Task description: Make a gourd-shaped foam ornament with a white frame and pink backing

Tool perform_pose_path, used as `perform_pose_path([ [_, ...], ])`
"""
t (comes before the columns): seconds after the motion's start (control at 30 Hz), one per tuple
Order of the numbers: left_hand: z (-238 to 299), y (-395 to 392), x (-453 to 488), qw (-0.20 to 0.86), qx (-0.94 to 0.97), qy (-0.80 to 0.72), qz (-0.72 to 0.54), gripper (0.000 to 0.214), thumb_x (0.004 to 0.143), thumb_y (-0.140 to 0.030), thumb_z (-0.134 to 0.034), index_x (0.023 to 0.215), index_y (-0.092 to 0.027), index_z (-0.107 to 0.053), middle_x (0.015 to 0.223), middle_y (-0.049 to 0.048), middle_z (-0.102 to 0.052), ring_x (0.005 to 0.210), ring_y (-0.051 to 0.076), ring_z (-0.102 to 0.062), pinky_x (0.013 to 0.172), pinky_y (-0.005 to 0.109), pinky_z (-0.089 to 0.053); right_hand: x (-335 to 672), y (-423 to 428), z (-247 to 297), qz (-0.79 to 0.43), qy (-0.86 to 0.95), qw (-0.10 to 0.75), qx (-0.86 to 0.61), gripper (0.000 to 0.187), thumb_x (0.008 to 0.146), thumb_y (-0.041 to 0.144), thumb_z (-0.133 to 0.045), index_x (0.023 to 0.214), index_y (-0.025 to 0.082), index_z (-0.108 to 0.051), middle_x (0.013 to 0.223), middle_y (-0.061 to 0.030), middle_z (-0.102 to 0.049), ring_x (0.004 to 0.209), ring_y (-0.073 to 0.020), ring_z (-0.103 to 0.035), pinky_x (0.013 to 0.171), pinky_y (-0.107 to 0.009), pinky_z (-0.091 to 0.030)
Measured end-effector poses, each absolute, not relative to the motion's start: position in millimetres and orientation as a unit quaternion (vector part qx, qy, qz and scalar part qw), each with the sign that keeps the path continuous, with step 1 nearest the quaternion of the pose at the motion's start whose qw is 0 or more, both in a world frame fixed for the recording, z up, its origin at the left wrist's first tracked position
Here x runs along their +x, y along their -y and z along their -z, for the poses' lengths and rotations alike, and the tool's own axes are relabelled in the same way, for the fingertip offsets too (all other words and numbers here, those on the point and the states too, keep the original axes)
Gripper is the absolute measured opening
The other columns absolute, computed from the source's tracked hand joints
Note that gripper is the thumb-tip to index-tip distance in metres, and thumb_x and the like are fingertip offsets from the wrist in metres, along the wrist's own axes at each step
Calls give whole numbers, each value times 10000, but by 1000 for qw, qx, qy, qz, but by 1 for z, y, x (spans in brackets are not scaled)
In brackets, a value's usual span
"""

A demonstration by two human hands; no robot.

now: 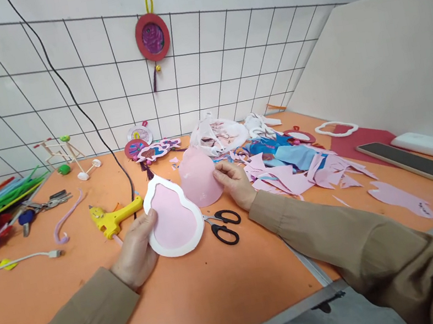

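My left hand (137, 249) grips the lower left edge of a gourd-shaped white frame (179, 250), its thumb over the rim. Pale pink material (173, 221) fills the frame's opening. Between thumb and fingers, my right hand (237, 183) pinches the right edge of a pink gourd-shaped cutout (199, 179), tilted up beside the frame. Scissors (225, 227) with black handles lie on the table just right of the frame, their blades partly hidden. Left of the frame lies a yellow glue gun (113, 218).
Pink and blue scraps (285, 172) and a white plastic bag (218, 134) cover the back right. A phone (411, 161) lies far right. Keys (45, 203), a white cable (16, 261) and pipe cleaners (1, 200) lie left. A black cord (75, 97) hangs down the grid wall.
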State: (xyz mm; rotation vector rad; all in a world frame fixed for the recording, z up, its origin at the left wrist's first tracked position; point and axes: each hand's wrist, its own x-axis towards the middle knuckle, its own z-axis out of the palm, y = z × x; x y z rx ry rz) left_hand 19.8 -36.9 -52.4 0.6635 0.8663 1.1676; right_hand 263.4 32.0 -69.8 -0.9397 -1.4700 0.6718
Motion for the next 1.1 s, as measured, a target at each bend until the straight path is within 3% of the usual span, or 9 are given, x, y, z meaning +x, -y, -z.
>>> perform_pose_path([
  [0.13,53,37,18,706,299,-387,-512,194,740,-309,-774,790,-126,-734,740,108,-766,794,284,-738,718,331,-602,264,-33,72,-285,628,592,-417,228,806,397,-576,708,200,-517,678,25,-466,645,-129,-420,626,-265,-375],
  [0.43,51,42,24,726,323,-376,-476,330,654,-405,-838,785,-115,-750,754,127,-763,658,221,-700,643,295,-534,267,-29,72,-297,628,577,-430,192,805,362,-606,707,198,-584,697,3,-511,683,-158,-467,644,-286,-383],
  [0.63,68,43,22,724,368,-351,-466,372,731,-496,-761,822,-135,-767,706,101,-745,616,199,-662,622,294,-477,270,-27,78,-330,627,544,-449,161,788,369,-658,741,219,-622,724,-15,-557,676,-173,-511,620,-285,-425],
  [0.83,70,46,17,721,413,-355,-427,418,808,-510,-681,988,-143,-769,795,105,-752,722,225,-667,703,321,-462,266,-30,81,-345,634,519,-457,166,788,385,-654,823,223,-652,791,-45,-628,709,-200,-583,633,-307,-488],
  [1.1,59,46,16,727,338,-407,-438,314,734,-468,-770,750,-155,-746,672,67,-728,587,166,-617,578,268,-438,260,-30,77,-268,658,532,-460,133,779,320,-608,837,209,-654,778,-49,-664,676,-194,-594,616,-307,-491],
])
